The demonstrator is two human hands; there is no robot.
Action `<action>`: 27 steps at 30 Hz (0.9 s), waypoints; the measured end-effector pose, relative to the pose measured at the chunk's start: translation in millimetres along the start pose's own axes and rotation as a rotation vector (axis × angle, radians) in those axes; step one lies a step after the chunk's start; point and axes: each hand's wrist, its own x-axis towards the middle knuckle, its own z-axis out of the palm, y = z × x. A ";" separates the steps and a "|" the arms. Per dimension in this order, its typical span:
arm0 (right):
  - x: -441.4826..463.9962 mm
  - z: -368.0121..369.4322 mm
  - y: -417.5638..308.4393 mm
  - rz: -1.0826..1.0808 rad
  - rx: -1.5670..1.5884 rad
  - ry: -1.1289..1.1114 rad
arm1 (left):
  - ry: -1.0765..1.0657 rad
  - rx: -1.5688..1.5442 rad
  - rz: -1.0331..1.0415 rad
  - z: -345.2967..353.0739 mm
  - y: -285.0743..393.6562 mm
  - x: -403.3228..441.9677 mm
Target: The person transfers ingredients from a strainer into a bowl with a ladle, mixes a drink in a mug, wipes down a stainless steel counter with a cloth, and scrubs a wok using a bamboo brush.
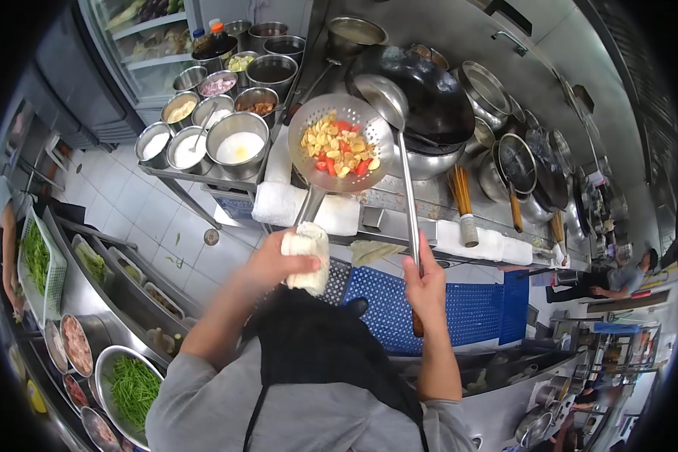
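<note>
1. Greens [134, 390] fill a bowl, far left.
2. Pots [236, 157] crowd the side counter.
3. Left hand [275, 262] grips a cloth [307, 260] at the handle of the strainer [301, 162] — yellow and red pieces [340, 147] inside.
4. Right hand [427, 282] grips the ladle [410, 188] — its bowl overlapping the wok [437, 87] from above.
5. Brush [462, 197] stands right.

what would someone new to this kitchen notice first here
The perforated strainer full of yellow and red pieces stands out, held up mid-view by a cloth-wrapped left hand. Beside it, the right hand grips a long-handled ladle whose bowl reaches over the big dark wok. Below, a bright blue mat covers part of the floor.
</note>
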 end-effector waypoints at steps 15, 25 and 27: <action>-49.8 10.0 -0.2 0.774 1.515 -0.609 | -0.094 0.120 -0.203 -44.5 -8.8 -22.9; -156.9 -76.1 19.3 0.604 1.782 -0.396 | -0.476 0.352 -0.272 15.7 3.0 -1.1; -185.4 -93.3 21.2 0.593 1.786 -0.254 | -0.581 0.365 -0.318 42.2 -1.2 11.9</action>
